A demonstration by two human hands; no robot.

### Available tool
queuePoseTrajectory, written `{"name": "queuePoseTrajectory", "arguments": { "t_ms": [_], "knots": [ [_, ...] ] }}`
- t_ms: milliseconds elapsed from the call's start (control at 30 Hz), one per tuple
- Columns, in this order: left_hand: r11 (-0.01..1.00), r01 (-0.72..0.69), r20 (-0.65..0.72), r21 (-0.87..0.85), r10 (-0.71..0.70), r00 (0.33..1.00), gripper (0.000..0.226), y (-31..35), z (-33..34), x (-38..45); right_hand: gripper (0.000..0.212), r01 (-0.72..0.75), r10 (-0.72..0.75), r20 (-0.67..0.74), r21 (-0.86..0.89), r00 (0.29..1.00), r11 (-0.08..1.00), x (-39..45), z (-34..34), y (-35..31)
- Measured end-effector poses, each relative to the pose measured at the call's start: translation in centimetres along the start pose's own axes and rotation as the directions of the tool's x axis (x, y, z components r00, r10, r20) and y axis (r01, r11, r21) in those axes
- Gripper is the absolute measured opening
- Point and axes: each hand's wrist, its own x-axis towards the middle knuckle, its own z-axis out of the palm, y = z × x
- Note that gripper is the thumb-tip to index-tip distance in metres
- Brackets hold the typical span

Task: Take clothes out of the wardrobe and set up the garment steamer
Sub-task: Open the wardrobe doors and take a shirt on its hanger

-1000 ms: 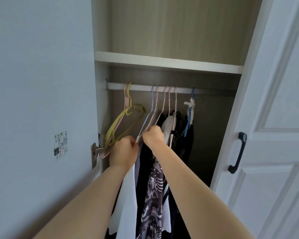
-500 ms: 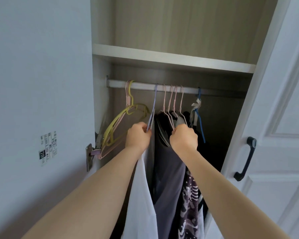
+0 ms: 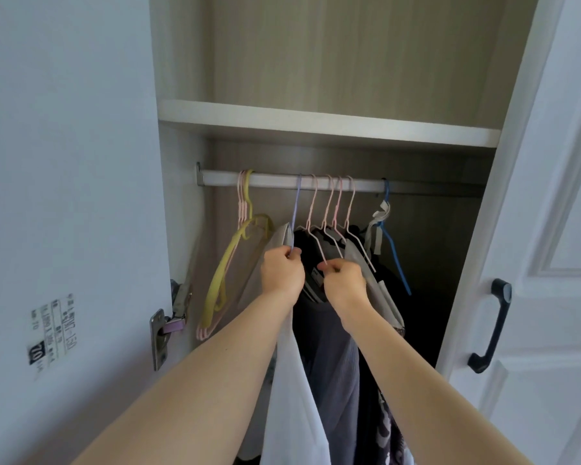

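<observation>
Left hand [image 3: 281, 270] grip clenched on lilac hanger [image 3: 296, 209] carrying white garment [image 3: 294, 391]. Right hand [image 3: 344, 282] grip pinching pink hanger [image 3: 319, 245] with grey top [image 3: 329, 357], both on rail [image 3: 275, 180].

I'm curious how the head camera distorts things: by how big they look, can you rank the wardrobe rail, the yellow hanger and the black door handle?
1. Wardrobe rail, the longest.
2. Yellow hanger and black door handle look about alike; the handle is nearer the camera, so I won't rank them.
</observation>
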Motion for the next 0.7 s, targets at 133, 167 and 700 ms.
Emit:
{"name": "queuePoseTrajectory", "arguments": {
  "t_ms": [133, 167, 700],
  "knots": [
    [0.998, -0.046, -0.042, -0.043, 0.044, 0.998, 0.028, -0.1, -0.2, 0.4, 0.03, 0.053, -0.051, -0.078, 0.02, 0.996, 0.998, -0.3, 0.4, -0.2],
    [0.996, -0.076, -0.042, -0.043, 0.075, 0.996, 0.03, -0.3, -0.3, 0.6, 0.03, 0.067, -0.066, -0.084, 0.013, 0.994, 0.998, -0.4, 0.6, -0.5],
    [0.939, -0.344, -0.093, 0.025, 0.345, 0.934, 0.04, 0.2, -0.4, -2.8, 0.03, 0.191, -0.165, -0.227, 0.098, 0.96, 0.977, -4.4, 0.0, -2.3]
  ]
}}
